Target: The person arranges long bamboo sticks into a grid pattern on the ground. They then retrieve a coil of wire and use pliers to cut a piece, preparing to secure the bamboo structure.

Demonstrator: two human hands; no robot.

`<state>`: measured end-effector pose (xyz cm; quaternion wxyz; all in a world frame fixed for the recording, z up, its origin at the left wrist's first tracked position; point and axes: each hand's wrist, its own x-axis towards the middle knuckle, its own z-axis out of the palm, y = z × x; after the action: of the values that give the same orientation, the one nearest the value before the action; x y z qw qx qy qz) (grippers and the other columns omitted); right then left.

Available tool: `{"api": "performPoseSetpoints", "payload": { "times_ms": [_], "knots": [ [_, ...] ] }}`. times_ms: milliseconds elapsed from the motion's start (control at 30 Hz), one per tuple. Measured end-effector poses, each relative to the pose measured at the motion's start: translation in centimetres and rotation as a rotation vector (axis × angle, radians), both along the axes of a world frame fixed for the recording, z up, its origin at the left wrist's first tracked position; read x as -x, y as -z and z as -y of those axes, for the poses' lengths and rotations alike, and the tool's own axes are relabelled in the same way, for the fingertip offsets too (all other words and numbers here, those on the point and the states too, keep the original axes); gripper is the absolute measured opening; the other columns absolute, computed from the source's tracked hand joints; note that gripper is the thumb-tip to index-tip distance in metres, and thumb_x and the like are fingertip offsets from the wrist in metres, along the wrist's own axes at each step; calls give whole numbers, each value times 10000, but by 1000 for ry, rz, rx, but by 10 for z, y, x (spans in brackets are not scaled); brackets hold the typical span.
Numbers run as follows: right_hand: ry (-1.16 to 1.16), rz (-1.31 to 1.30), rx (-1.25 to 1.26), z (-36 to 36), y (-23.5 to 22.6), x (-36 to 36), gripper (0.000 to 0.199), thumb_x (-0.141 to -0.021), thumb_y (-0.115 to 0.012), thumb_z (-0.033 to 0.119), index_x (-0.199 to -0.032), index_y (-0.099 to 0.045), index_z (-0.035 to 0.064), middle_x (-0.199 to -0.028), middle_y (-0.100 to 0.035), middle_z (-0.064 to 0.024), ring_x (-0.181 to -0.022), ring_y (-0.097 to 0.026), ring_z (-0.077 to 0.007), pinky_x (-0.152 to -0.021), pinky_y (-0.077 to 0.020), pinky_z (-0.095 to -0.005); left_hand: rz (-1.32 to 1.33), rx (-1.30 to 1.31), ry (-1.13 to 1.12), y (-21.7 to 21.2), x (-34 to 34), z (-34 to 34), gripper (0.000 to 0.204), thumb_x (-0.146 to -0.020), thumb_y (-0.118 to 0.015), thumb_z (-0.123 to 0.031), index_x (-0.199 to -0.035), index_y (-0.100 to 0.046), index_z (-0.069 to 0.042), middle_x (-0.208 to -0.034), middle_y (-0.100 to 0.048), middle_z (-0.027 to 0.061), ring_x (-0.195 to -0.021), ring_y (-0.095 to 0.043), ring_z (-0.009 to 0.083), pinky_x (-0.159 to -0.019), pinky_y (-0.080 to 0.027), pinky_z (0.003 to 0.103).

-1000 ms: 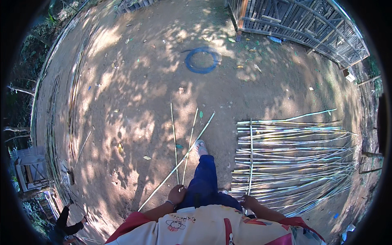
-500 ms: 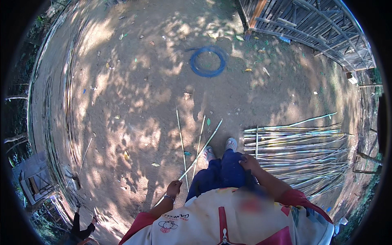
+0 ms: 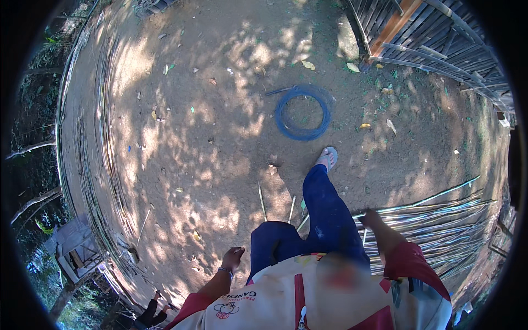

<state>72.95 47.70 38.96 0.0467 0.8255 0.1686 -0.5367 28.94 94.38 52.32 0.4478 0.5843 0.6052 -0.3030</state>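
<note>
My left hand [image 3: 233, 258] hangs over bare ground beside my left thigh. Its fingers are curled in, and nothing shows in them. On the other side, my right hand [image 3: 372, 219] hangs above the near left end of a row of long thin sticks [image 3: 434, 225]; its fingers are blurred. Beyond my feet lies a coil of blue wire or tubing [image 3: 283, 124] on the dirt. Partly hidden by my legs, thin sticks [image 3: 262, 201] lie on the ground in front of me.
Long poles [image 3: 104, 137] lie along the left side. A slatted bamboo structure [image 3: 445, 44] stands at the far right, and a small wooden structure [image 3: 77, 247] at the left. Another person's dark sleeve [image 3: 147, 314] shows at the lower left. Dry leaves dot the dirt.
I have stepped forward, one foot now close to the blue coil. The coil appears nearer, and the thin sticks in front have slipped mostly behind my legs. My right hand has swung outward.
</note>
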Motion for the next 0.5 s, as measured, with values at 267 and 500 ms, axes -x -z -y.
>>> {"api": "performPoseSetpoints", "payload": {
  "times_ms": [267, 500],
  "knots": [
    [578, 96, -314, -249, 33, -173, 504, -856, -676, 376, -1238, -599, 57, -1099, -677, -184, -1042, -648, -327, -898, -503, -399, 462, 19, 75, 1, -348, -113, 422, -953, -626, -310, -1229, -594, 8, -1152, -666, 134, -1104, -619, 198, -953, -466, 310],
    [338, -92, -196, -407, 142, -212, 552, -877, -664, 360, -1327, -540, 64, -1204, -645, -192, -1122, -625, -330, -953, -487, -417, 423, 412, 933, 62, -400, -184, 461, -853, -707, -301, -1196, -604, -11, -1134, -643, 193, -1039, -619, 356, -933, -477, 433]
  ]
}}
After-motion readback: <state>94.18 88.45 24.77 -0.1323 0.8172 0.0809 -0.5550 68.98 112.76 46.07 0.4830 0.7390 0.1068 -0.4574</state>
